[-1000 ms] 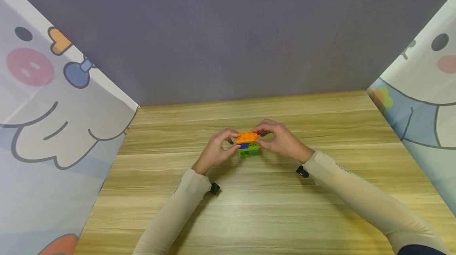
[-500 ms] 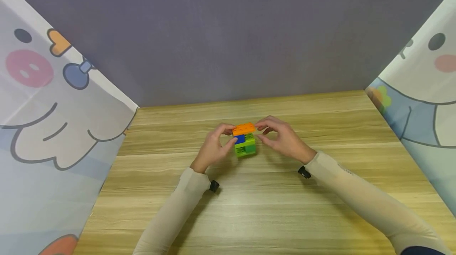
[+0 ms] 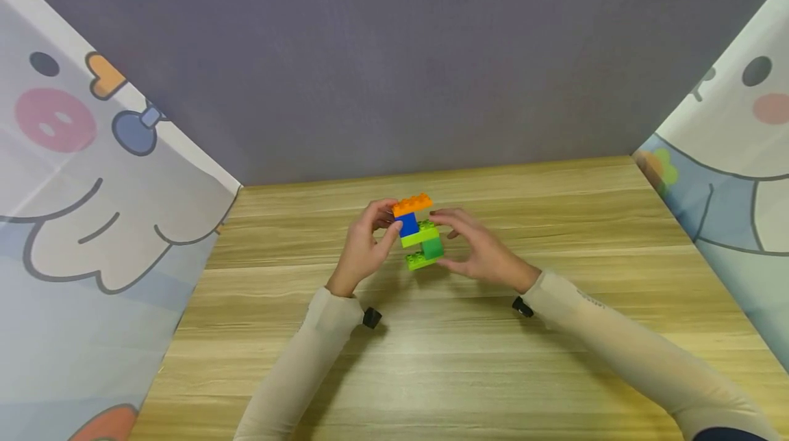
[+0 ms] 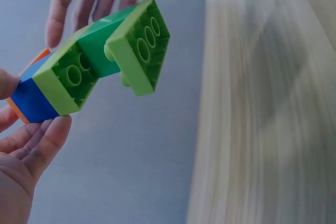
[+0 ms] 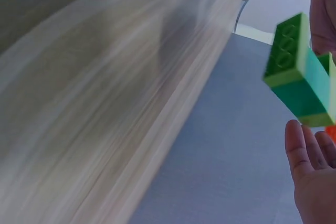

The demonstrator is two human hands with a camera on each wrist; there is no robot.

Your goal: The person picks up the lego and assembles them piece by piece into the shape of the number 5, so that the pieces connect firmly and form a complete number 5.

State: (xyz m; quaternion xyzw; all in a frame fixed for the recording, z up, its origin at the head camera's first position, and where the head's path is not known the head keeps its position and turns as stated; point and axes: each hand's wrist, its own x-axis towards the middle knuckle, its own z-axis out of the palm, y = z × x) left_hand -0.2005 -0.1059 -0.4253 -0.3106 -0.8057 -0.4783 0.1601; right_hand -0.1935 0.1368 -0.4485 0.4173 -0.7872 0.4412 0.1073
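Note:
A stepped stack of toy building bricks is tilted in the air above the table. An orange brick [image 3: 412,204] tops a blue brick [image 3: 407,224]. Below come a lime brick [image 3: 420,235], a darker green brick [image 3: 433,248] and another lime brick [image 3: 421,261] at the bottom. My left hand [image 3: 362,242] grips the stack at its blue and orange end, thumb on the near side. Beside the green end is my right hand [image 3: 487,249], fingers spread and loosely bent. The left wrist view shows the hollow underside of the bottom lime brick [image 4: 144,48].
The wood-grain table [image 3: 444,345] lies below both hands. A grey-purple panel [image 3: 431,64] stands at its far edge. Printed cartoon panels [image 3: 92,222] flank it left and right. Each wrist carries a small black camera [image 3: 372,318].
The stack has risen and tipped in the left hand, so more of the blue and green bricks shows. My right hand has moved from the orange brick's end down alongside the green end.

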